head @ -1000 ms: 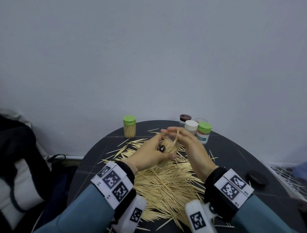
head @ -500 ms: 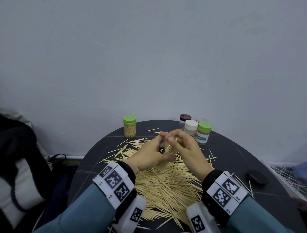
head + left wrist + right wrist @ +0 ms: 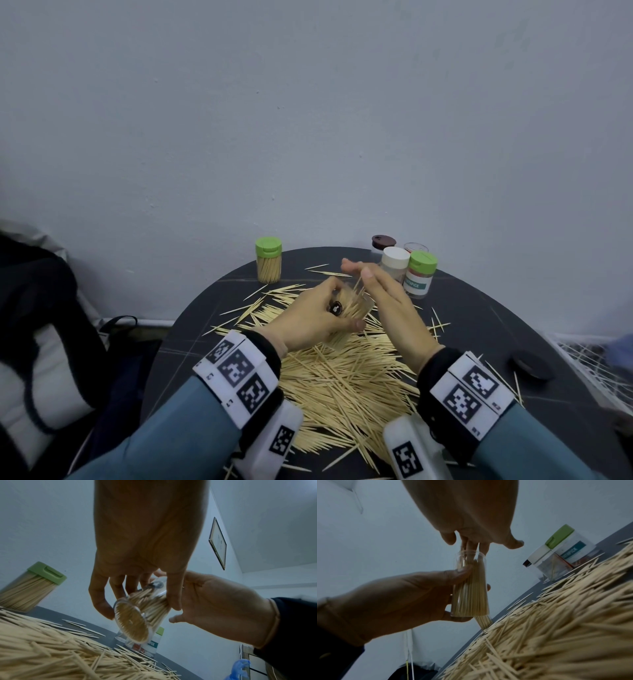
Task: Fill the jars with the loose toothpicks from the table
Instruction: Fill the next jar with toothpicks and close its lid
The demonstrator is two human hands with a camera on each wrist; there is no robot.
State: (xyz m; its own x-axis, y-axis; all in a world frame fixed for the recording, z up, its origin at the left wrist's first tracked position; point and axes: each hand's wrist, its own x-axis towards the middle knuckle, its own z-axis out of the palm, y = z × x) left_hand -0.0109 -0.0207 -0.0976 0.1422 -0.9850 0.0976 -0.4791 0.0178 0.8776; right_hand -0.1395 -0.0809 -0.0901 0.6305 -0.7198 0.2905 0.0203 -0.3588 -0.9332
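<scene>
My left hand (image 3: 308, 318) grips a clear lidless jar (image 3: 356, 305) packed with toothpicks and holds it tilted above the big loose toothpick pile (image 3: 342, 377) on the dark round table (image 3: 479, 315). In the left wrist view my thumb and fingers wrap the jar (image 3: 132, 620). My right hand (image 3: 363, 274) is at the jar's mouth. Its straight fingers (image 3: 474, 545) touch the toothpick tips sticking out of the jar (image 3: 471, 588), with the thumb spread apart from them. A few toothpicks stand proud of the rim.
A full green-lidded jar (image 3: 269, 260) stands at the back left. A white-lidded jar (image 3: 395, 260), a labelled green-lidded jar (image 3: 421, 274) and a brown-lidded one (image 3: 383, 241) cluster at the back right. A black lid (image 3: 529, 365) lies far right. A dark bag (image 3: 41, 308) sits left of the table.
My right hand brought a pinch of toothpicks to the jar's mouth, curled over it, and now its fingers are straighter against the tips. The left hand has kept the jar in place.
</scene>
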